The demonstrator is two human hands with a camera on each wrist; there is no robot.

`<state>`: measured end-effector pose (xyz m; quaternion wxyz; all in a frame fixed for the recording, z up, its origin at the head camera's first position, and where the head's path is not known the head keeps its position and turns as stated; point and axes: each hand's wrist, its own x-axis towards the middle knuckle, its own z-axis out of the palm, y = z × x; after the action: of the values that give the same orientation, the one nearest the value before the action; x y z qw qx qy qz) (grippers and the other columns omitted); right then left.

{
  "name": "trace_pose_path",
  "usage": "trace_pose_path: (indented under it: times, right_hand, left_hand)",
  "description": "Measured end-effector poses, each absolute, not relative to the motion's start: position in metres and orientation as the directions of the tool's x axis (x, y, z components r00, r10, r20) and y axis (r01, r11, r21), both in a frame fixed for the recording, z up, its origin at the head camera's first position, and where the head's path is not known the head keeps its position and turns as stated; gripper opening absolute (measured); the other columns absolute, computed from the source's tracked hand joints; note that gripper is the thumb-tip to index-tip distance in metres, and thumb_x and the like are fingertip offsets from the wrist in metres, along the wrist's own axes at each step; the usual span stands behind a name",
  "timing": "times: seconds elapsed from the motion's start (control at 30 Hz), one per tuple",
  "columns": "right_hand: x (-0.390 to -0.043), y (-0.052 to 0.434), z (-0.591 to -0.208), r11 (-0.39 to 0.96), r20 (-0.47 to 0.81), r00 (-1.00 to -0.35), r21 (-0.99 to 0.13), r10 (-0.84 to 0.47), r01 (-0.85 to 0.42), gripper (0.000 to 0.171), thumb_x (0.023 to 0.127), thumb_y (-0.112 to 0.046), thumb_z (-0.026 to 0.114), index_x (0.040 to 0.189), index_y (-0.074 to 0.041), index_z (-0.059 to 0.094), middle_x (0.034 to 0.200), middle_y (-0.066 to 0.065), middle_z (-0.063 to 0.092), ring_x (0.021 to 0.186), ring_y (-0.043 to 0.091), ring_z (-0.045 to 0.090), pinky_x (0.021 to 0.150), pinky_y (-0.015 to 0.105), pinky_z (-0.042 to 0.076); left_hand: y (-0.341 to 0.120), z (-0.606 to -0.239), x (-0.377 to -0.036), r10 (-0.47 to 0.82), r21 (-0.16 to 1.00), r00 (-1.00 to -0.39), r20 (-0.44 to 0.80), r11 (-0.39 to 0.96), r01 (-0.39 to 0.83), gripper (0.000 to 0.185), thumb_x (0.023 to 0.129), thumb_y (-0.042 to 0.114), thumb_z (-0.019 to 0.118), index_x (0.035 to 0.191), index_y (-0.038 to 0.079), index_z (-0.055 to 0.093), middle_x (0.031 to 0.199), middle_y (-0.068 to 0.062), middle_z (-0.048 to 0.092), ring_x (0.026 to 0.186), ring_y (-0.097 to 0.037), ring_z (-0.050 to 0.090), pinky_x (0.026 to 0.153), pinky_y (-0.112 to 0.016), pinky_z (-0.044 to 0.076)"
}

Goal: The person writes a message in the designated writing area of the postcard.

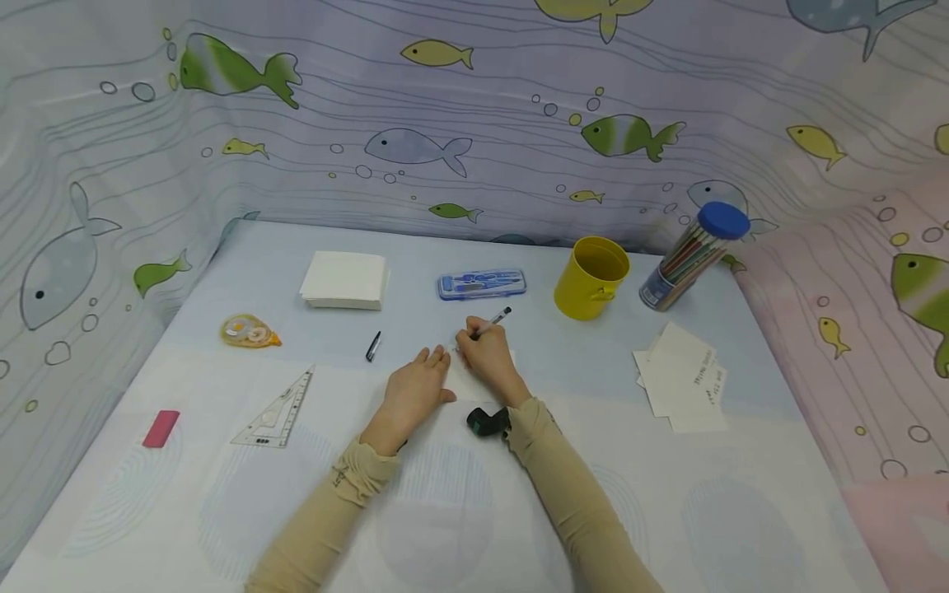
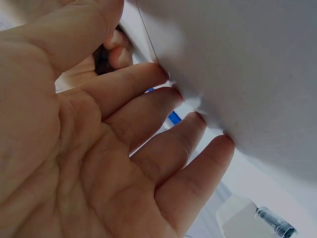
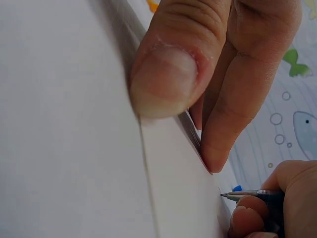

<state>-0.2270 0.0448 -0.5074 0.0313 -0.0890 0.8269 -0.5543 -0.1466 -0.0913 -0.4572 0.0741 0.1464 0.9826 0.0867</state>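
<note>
1. Head view: paper (image 1: pixel 465 383) lies on the person's side of the pencil case (image 1: pixel 482 284).
2. Right hand (image 1: pixel 489 356) pinches a pen (image 1: pixel 498 318); left hand (image 1: pixel 417 391), fingers extended, steadies the paper.
3. Slackened left-hand pressure could let it skid.

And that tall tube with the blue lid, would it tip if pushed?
Probably: the tube looks tall and narrow. Once down, its round wall might let it roll. The coloured sticks inside likely add some weight.
</note>
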Motion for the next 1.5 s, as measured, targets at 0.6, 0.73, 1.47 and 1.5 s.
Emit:
trace_pose_path:
  times: [0.6, 0.73, 1.47, 1.5]
  right_hand:
    - [-0.2251, 0.0449, -0.5060, 0.313, 0.045, -0.982, -0.944, -0.181, -0.101, 0.034, 0.091, -0.008, 0.051, 0.061, -0.012, 0.037, 0.045, -0.002, 0.045, 0.038, 0.010, 0.042, 0.039, 0.019, 0.029]
    - [-0.2246, 0.0452, -0.5049, 0.338, 0.043, -0.982, -0.935, -0.184, -0.104, 0.033, 0.091, -0.010, 0.052, 0.061, -0.012, 0.039, 0.046, -0.003, 0.046, 0.039, 0.009, 0.042, 0.039, 0.019, 0.028]
    - [-0.2259, 0.0461, -0.5040, 0.358, 0.040, -0.979, -0.927, -0.198, -0.110, 0.033, 0.091, -0.010, 0.053, 0.060, -0.013, 0.040, 0.044, -0.004, 0.047, 0.038, 0.009, 0.044, 0.039, 0.019, 0.028]
    - [-0.2260, 0.0462, -0.5045, 0.356, 0.047, -0.980, -0.927, -0.194, -0.115, 0.034, 0.091, -0.010, 0.052, 0.060, -0.013, 0.039, 0.043, -0.004, 0.046, 0.038, 0.009, 0.044, 0.039, 0.019, 0.028]
  left_hand:
    - [-0.0906, -0.4540, -0.1461, 0.293, 0.209, -0.946, -0.141, 0.943, 0.261, 0.069, 0.083, 0.039, 0.069, 0.137, -0.001, 0.052, 0.146, -0.016, 0.049, 0.136, -0.034, 0.046, 0.107, -0.041, 0.045]
    - [-0.0903, -0.4543, -0.1467, 0.293, 0.200, -0.945, -0.143, 0.944, 0.262, 0.069, 0.084, 0.039, 0.069, 0.138, 0.000, 0.051, 0.146, -0.015, 0.049, 0.136, -0.033, 0.046, 0.108, -0.041, 0.044]
    - [-0.0902, -0.4530, -0.1463, 0.296, 0.200, -0.947, -0.127, 0.943, 0.268, 0.069, 0.083, 0.037, 0.070, 0.137, -0.001, 0.052, 0.145, -0.017, 0.050, 0.134, -0.034, 0.048, 0.106, -0.042, 0.046]
    - [-0.0902, -0.4533, -0.1461, 0.293, 0.203, -0.947, -0.129, 0.943, 0.264, 0.069, 0.083, 0.037, 0.071, 0.137, -0.001, 0.052, 0.145, -0.017, 0.050, 0.134, -0.035, 0.048, 0.106, -0.042, 0.046]
